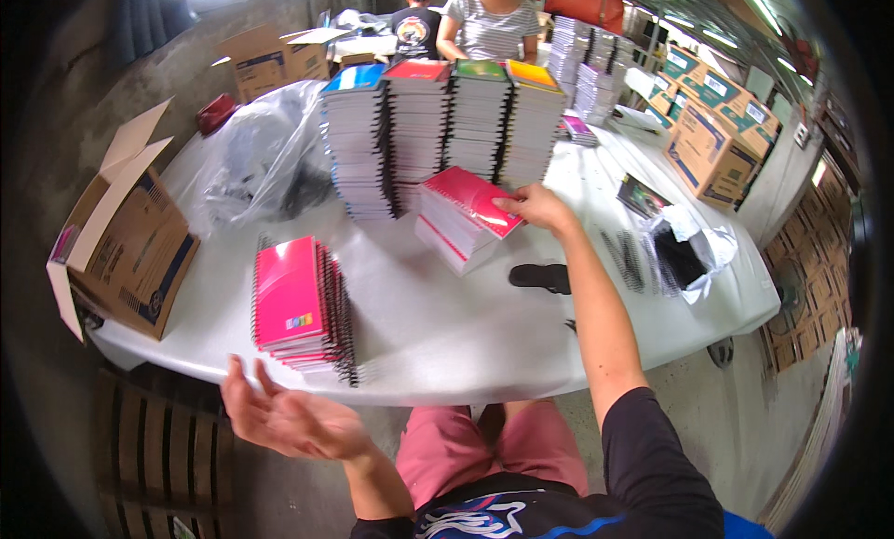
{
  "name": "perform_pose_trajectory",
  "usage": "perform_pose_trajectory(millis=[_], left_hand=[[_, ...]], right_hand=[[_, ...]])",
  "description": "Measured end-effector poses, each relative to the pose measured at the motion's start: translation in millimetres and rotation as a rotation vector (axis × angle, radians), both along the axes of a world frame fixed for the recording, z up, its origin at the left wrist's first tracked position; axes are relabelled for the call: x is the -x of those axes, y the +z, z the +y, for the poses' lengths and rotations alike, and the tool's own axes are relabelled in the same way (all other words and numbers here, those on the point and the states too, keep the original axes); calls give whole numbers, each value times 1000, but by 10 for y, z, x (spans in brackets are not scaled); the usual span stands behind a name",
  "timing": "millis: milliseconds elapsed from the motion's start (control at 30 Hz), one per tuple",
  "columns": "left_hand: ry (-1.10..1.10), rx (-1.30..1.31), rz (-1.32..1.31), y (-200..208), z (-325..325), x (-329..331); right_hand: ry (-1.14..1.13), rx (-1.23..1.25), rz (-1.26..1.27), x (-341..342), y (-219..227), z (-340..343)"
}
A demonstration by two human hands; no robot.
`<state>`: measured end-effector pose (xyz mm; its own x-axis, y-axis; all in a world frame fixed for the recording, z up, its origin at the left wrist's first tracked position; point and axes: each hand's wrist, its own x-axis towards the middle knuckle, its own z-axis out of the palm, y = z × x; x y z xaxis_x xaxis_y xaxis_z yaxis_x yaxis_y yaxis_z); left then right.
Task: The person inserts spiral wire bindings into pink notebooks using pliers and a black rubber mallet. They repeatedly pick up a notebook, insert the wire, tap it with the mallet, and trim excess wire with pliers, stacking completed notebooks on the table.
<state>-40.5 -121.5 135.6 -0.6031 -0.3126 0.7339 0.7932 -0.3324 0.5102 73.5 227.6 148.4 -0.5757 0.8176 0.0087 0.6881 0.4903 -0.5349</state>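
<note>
My right hand [540, 207] reaches across the white-covered table and pinches the near right corner of a red-covered notebook [470, 196]. No spiral wire shows on this one; it lies askew on top of a stack of loose-leaf blocks [453, 246] with another red cover lower down. My left hand [289, 418] is held palm up off the table's front edge, fingers apart and a little blurred, with nothing in it. Just beyond it sits a pile of red spiral notebooks [291, 292], black coils mostly to the right.
Tall notebook stacks [447, 134] with blue, red, green and yellow tops stand behind. Plastic sheeting [270, 157] and an open carton [135, 241] are at left. Black coils [626, 260], a dark flat tool [540, 277] and a plastic bag [694, 255] lie right. Two people are beyond.
</note>
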Motion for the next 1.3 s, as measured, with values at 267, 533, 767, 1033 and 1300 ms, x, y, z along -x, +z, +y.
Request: perform_pose_trajectory(millis=[267,533,767,1033,1300], left_hand=[[-1000,354,-588,-299,975,-588],[-588,1060,-41,-463,791,-223],[-256,1668,386,-512,863,-660],[-18,1189,310,-911,1024,-790],[-15,1104,276,-958,1088,-815]], right_hand=[[33,-86,743,-332,-18,-956],[-147,-114,535,-1134,-653,-562],[-451,-307,-231,-1712,-1164,468],[-176,-280,-7,-1778,-885,395],[-100,263,571,-1879,-729,142]])
